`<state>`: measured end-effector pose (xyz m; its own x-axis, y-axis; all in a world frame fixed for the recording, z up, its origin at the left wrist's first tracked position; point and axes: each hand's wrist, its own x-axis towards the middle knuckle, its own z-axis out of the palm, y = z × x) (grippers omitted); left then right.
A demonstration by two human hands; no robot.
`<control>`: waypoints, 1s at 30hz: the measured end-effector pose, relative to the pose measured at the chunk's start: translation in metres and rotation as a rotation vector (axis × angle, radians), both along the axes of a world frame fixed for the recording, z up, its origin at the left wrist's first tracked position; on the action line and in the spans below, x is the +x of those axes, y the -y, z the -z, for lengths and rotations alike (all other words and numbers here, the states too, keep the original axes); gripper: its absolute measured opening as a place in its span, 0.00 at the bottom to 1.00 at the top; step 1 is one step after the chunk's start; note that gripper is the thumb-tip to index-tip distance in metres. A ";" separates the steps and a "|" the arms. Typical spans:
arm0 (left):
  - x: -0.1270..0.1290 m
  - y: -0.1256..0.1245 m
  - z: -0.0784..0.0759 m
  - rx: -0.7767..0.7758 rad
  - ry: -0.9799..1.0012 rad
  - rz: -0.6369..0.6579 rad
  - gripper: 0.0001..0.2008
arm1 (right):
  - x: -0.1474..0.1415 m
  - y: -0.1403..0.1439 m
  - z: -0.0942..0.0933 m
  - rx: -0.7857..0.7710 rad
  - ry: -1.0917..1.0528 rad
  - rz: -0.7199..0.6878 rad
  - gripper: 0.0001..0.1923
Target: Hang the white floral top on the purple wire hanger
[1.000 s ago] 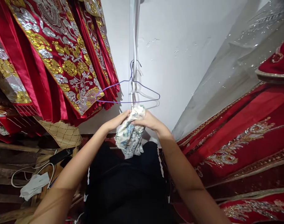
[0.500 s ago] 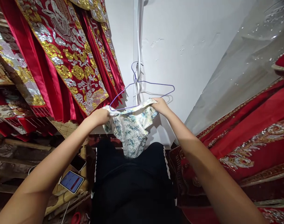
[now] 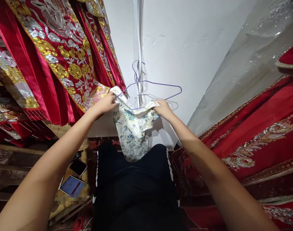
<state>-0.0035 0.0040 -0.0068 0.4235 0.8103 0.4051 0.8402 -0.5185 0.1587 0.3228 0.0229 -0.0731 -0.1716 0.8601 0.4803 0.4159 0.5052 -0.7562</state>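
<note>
A purple wire hanger (image 3: 158, 84) hangs by its hook from a white pole against the wall. A white garment with a green and blue floral print (image 3: 133, 138) drapes below it. My left hand (image 3: 108, 102) is closed on the garment's upper left edge, which now covers the hanger's left end. With fingers pinched, my right hand (image 3: 163, 109) grips the garment's upper right edge. The hanger's right end shows bare above my right hand. The lower part of the garment falls toward the dark-clothed lap (image 3: 134, 179).
Red costumes with gold and silver embroidery (image 3: 71, 61) hang at the left. More red beaded cloth (image 3: 264, 138) stands at the right, beside a sheer glittery fabric (image 3: 235, 73). A lit phone (image 3: 71, 185) and a dark phone (image 3: 78, 167) lie on a bamboo rack at lower left.
My left hand has risen, pulling the garment's left edge up over the hanger's left end. My right hand keeps its grip nearly in place. The view has shifted slightly.
</note>
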 end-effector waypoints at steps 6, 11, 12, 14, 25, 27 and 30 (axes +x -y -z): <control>0.018 -0.012 -0.020 0.049 0.267 0.137 0.29 | -0.003 0.019 -0.005 0.012 -0.004 -0.149 0.17; 0.018 -0.020 -0.017 0.006 0.232 0.157 0.12 | 0.024 0.021 -0.013 0.174 0.074 0.026 0.38; 0.017 -0.021 -0.018 0.034 0.211 0.152 0.11 | 0.032 0.017 -0.016 0.224 0.062 0.153 0.41; 0.017 -0.021 -0.021 0.073 0.137 0.147 0.10 | 0.051 0.009 -0.023 0.308 0.036 0.397 0.41; 0.011 -0.029 -0.026 0.161 -0.054 0.028 0.16 | 0.086 0.051 -0.065 0.429 0.195 0.373 0.37; 0.010 -0.027 -0.026 0.169 -0.049 0.009 0.17 | 0.088 0.051 -0.067 0.299 0.251 0.244 0.20; 0.011 -0.022 -0.029 0.162 -0.049 -0.051 0.20 | 0.088 0.040 -0.069 0.187 0.198 0.157 0.06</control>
<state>0.0075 0.0262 0.0220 0.4063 0.7570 0.5117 0.8708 -0.4905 0.0343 0.4109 -0.0176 -0.0042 -0.1498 0.7833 0.6033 0.6298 0.5459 -0.5525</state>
